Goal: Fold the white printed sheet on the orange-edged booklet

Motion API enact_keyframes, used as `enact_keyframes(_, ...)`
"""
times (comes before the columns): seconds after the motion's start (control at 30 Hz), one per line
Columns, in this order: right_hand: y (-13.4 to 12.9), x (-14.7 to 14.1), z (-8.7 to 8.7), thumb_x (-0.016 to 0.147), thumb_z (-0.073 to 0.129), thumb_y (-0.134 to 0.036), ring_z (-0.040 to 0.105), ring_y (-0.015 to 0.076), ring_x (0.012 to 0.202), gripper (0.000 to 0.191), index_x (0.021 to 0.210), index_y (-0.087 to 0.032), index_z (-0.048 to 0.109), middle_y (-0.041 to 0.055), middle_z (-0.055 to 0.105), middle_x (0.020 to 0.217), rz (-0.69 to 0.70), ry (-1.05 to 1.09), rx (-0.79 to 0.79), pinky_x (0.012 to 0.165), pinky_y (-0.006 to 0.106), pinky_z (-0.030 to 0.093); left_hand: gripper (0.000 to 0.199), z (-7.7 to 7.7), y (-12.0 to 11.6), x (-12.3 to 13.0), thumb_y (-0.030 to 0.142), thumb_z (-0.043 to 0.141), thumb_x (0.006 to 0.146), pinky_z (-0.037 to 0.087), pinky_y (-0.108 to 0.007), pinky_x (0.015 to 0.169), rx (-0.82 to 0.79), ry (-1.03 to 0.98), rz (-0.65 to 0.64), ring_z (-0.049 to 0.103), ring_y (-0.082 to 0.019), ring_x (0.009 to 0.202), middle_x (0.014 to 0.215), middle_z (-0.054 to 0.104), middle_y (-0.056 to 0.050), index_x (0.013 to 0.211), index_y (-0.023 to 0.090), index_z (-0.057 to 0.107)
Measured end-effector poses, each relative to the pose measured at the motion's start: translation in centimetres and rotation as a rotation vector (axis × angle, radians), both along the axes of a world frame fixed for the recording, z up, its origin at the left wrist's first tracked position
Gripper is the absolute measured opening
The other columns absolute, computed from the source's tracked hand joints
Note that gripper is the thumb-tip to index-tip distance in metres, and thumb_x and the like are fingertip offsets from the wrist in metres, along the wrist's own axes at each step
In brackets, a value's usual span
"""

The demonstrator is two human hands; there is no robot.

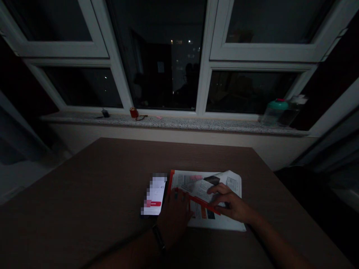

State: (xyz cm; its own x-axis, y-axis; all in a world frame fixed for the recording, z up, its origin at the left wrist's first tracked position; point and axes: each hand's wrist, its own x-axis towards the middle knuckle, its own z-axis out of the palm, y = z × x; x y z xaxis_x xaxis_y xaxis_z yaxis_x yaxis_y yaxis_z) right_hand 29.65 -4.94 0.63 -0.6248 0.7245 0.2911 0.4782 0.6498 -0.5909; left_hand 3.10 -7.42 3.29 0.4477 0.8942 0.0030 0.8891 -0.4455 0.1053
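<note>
An open book or magazine (215, 223) with white printed pages and orange-red edging lies on the brown table. One page (200, 188) is lifted and bent over diagonally, its orange edge running toward my right hand (231, 205). The fingers of that hand are curled, with the thumb at the page's edge and the fingertips on its printed face. My left hand (175, 211), in dim light, rests with fingers stretched over the left side of the book. Just left of it lies a phone (155, 196) with a lit screen, partly blurred out.
Beyond the brown table (134, 160) runs a speckled stone windowsill (179, 122). On it stand a small orange-red item (134, 112) with a cord, a small dark object (105, 113), and a clear jar with a teal lid (276, 110) beside another clear container (294, 108). Dark windows rise behind.
</note>
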Motion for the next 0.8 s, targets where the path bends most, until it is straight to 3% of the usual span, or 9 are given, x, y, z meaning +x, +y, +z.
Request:
enact_keyframes(0.2, 0.06, 0.09, -0.14, 0.087, 0.066, -0.027, 0.051, 0.0278, 0.115, 0.014, 0.097, -0.028, 0.075, 0.0080, 0.058, 0.121, -0.003, -0.013, -0.011, 0.098, 0.048, 0.040, 0.049, 0.44, -0.08, -0.15, 0.041, 0.064, 0.089, 0.037, -0.053, 0.103, 0.023, 0.000, 0.011, 0.039, -0.037, 0.131, 0.139, 0.049, -0.013, 0.132, 0.020, 0.052)
enact_keyframes(0.47, 0.09, 0.08, -0.21, 0.086, 0.066, -0.025, 0.051, 0.0273, 0.116, 0.014, 0.097, -0.028, 0.075, 0.0076, 0.058, 0.122, -0.003, -0.010, -0.005, 0.098, 0.047, 0.040, 0.054, 0.57, -0.15, 0.13, 0.044, 0.065, 0.089, 0.030, -0.052, 0.110, 0.013, 0.000, -0.026, 0.040, -0.037, 0.132, 0.137, 0.050, -0.018, 0.132, 0.013, 0.052)
enact_keyframes(0.8, 0.11, 0.03, -0.08, 0.086, 0.067, -0.026, 0.052, 0.0271, 0.114, 0.013, 0.096, -0.029, 0.075, 0.0071, 0.059, 0.120, -0.002, -0.002, -0.011, 0.098, 0.047, 0.040, 0.061, -0.06, -0.26, 0.48, 0.047, 0.067, 0.087, 0.033, -0.055, 0.107, 0.002, 0.009, -0.005, 0.038, -0.040, 0.134, 0.141, 0.047, -0.020, 0.135, 0.013, 0.049)
